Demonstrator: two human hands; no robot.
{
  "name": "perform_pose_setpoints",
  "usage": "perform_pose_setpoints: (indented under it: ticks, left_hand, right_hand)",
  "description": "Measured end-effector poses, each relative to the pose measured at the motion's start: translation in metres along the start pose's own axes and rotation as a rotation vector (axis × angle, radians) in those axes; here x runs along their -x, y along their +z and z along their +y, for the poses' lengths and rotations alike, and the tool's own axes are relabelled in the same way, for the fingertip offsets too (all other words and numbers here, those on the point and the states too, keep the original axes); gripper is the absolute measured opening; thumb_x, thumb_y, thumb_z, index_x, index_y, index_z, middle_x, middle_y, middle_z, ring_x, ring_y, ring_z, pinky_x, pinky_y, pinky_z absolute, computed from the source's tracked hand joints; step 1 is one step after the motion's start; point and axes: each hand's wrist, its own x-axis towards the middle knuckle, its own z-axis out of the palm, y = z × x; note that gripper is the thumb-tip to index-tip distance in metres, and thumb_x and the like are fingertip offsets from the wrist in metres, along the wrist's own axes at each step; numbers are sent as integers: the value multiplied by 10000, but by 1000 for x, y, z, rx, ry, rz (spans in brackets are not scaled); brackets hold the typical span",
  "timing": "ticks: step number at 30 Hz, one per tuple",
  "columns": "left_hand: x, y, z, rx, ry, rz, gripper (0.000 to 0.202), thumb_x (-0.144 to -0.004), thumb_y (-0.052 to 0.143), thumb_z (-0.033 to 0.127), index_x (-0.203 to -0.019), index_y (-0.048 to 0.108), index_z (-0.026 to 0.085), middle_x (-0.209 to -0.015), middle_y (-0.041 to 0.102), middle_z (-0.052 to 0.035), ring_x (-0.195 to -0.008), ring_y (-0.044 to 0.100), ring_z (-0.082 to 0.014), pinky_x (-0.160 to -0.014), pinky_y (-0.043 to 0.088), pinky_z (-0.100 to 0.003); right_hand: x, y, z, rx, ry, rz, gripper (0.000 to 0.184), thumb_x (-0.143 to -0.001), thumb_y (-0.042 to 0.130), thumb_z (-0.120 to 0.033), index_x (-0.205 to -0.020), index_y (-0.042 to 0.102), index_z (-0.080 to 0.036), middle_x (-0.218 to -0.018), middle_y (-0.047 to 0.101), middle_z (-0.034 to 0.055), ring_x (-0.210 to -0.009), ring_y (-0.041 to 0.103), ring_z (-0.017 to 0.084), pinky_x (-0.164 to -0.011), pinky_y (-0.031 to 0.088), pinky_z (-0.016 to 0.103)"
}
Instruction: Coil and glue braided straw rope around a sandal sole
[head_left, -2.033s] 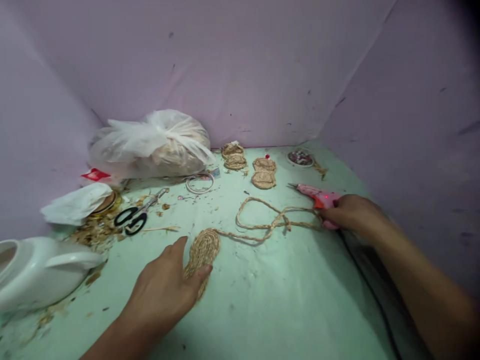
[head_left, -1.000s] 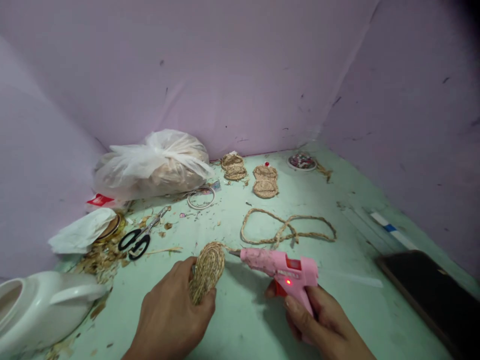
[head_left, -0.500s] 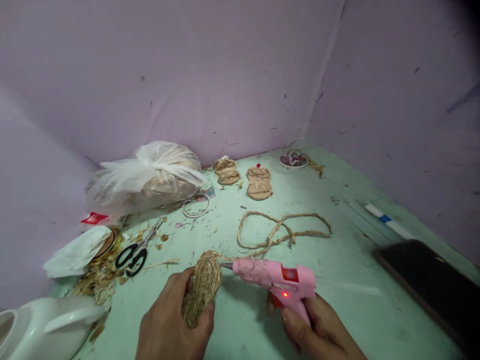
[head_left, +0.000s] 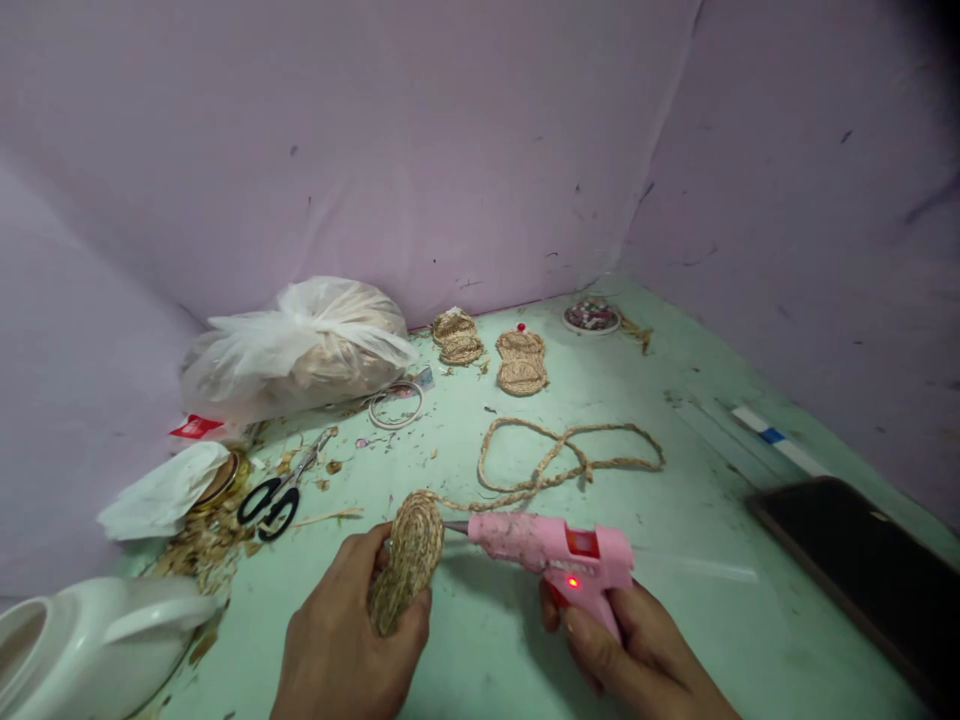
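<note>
The right hand (head_left: 634, 645), fingers wrapped round the glue gun (head_left: 517, 538), has brought the nozzle (head_left: 457, 526) within gluing reach of the rope coil (head_left: 416, 545) pinched in the left hand (head_left: 351, 630).

On the table (head_left: 480, 665), the rope (head_left: 539, 474) lies between the scissors (head_left: 288, 484) and the phone (head_left: 847, 560).

Green tabletop (head_left: 712, 500), and it's a crowded one! | back left, a tied plastic bag (head_left: 300, 350) bulges beside a white ring (head_left: 395, 427) | centre back, two woven pieces (head_left: 522, 362) lie left of a round dish (head_left: 592, 332) | mid-table, a braided cord (head_left: 538, 480) loops over itself | left, black-handled scissors (head_left: 274, 505), straw scraps (head_left: 180, 560), a white jug (head_left: 82, 640) on its side | right, a dark flat slab (head_left: 862, 570)
</note>
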Motion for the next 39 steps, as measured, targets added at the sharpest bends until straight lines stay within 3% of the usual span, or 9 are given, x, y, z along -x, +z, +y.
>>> perform_pose_setpoints:
  ticks: [3, 9, 16, 30, 39]
  left_hand:
    - [0, 0, -2, -11, 7, -20, 418, -736, 497, 401, -1116, 513, 229, -1014, 633, -49, -873, 634, -216, -737, 518, -337]
    - [4, 1, 7, -18, 18, 80, 376, -740, 469, 372, -1083, 519, 226, -966, 635, -42, -868, 637, -228, -734, 499, -342]
    - [6, 1, 10, -19, 24, 89, 382, -737, 468, 361, -1097, 511, 243, -982, 637, -31, -871, 639, -222, -726, 489, -330]
    - [8, 2, 12, -56, 20, 62, 372, -750, 467, 354, -1106, 503, 250, -1025, 633, -36, -900, 626, -225, -724, 482, -325]
    - [9, 5, 11, -63, 39, 71, 361, -765, 461, 354, -1109, 495, 249, -1014, 628, -32, -911, 624, -222, -716, 478, -326]
  right_hand:
    - [0, -2, 1, 10, 6, 7, 497, -761, 492, -666, -833, 593, -184, -668, 479, -10, -564, 396, 144, -542, 345, 275]
    - [0, -5, 0, 44, -11, 18, 448, -776, 512, -615, -777, 617, -180, -663, 491, 1, -595, 439, 158, -562, 402, 287]
    - [0, -8, -3, 116, -53, 63, 429, -767, 538, -597, -804, 672, -191, -664, 570, 35, -663, 537, 211, -596, 473, 310]
    - [0, -8, -7, 205, -82, 88, 408, -766, 541, -588, -666, 664, -212, -595, 567, 35, -667, 571, 232, -588, 505, 305]
    - [-1, -5, -1, 220, -76, 102, 396, -780, 531, -570, -728, 678, -206, -661, 573, 45, -695, 567, 227, -603, 492, 304]
